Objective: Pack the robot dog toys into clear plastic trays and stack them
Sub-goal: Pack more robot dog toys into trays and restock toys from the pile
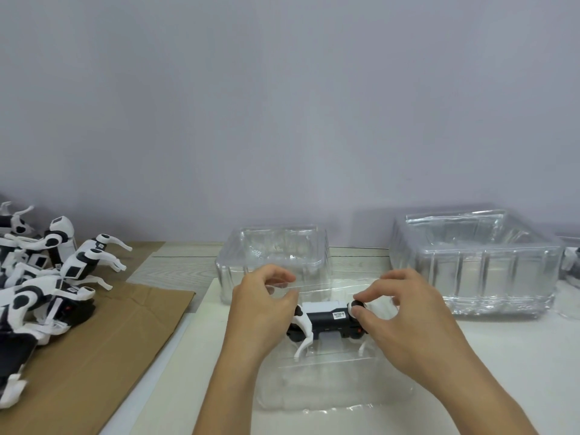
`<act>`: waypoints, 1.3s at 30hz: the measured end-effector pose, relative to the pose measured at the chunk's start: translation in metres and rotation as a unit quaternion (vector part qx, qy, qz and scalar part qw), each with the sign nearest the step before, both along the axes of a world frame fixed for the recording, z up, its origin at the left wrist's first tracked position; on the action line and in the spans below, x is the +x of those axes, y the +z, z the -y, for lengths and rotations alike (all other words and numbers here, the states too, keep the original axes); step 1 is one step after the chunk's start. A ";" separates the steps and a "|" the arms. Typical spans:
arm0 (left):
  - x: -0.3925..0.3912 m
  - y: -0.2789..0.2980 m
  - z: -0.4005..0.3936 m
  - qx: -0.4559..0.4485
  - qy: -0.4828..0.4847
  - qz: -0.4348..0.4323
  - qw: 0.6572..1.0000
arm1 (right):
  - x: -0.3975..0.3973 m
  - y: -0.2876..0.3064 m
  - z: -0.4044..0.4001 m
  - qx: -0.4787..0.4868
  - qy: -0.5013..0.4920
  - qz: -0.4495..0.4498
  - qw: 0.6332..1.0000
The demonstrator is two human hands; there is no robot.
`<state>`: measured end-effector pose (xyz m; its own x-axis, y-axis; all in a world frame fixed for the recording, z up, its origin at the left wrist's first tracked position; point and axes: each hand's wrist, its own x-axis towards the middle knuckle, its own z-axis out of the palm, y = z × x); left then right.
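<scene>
Nearest you, under both wrists, lies the clear tray (329, 390) you are filling, and the robot dog (326, 320) sits in it between your two hands. Your left hand (263, 306) curls round the dog's one end, fingers bent over the top; your right hand (405, 312) pinches the black round joint at the other end between thumb and fingertip. Press the body down evenly from both ends so it seats flat, and tuck the white legs inward before you let go, since a leg left sticking up will probably stop the next tray nesting. Just beyond your left fingers stands one more clear tray (273, 255), apart from the dog. Beyond your right hand, well apart, stands a stack of trays (477, 268); how many it holds cannot be told. Far off your left hand, a pile of loose dogs (47, 277) lies on brown cardboard (94, 356), at least six, tangled too closely for an exact count.
</scene>
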<state>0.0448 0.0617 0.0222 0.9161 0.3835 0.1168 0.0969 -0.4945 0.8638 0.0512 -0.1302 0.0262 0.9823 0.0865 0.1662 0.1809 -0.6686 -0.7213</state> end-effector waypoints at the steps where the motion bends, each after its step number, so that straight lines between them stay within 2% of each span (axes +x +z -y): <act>1: 0.000 -0.001 0.000 -0.004 -0.001 -0.001 1.000 | 0.000 0.000 0.001 0.001 0.004 -0.005 1.000; 6: 0.000 -0.003 -0.002 -0.009 -0.007 0.003 1.000 | 0.000 0.001 0.002 0.006 0.005 -0.012 1.000; 9: 0.001 -0.003 -0.003 -0.027 -0.008 0.013 1.000 | -0.001 0.003 0.000 -0.024 0.002 -0.006 1.000; 13: 0.001 -0.001 -0.007 -0.116 0.013 0.021 0.993 | -0.004 0.002 -0.008 -0.125 -0.006 0.069 0.990; 17: -0.001 0.001 -0.009 -0.187 0.011 0.014 0.982 | -0.010 0.004 -0.022 -0.089 0.078 0.127 0.985; 20: -0.002 0.002 -0.005 -0.173 -0.013 0.006 0.985 | -0.015 0.004 -0.031 -0.061 0.136 0.126 0.981; 24: 0.000 0.001 0.001 -0.146 -0.018 0.001 0.989 | -0.016 0.002 -0.036 -0.079 0.164 0.110 0.977; 28: 0.001 0.001 0.003 -0.131 -0.022 0.003 0.991 | -0.014 -0.001 -0.035 -0.083 0.164 0.113 0.976; 36: -0.001 -0.001 0.003 -0.064 -0.088 -0.018 0.994 | -0.014 0.003 -0.032 -0.053 0.162 0.088 0.981; 39: -0.003 0.002 0.004 -0.044 -0.098 -0.020 0.994 | -0.012 0.004 -0.029 -0.005 0.131 0.084 0.988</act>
<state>0.0416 0.0574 0.0239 0.9773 0.2052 0.0531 0.0414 -0.4302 0.9018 0.0388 -0.1015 0.0303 0.8848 0.3356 0.3231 0.4648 -0.5899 -0.6602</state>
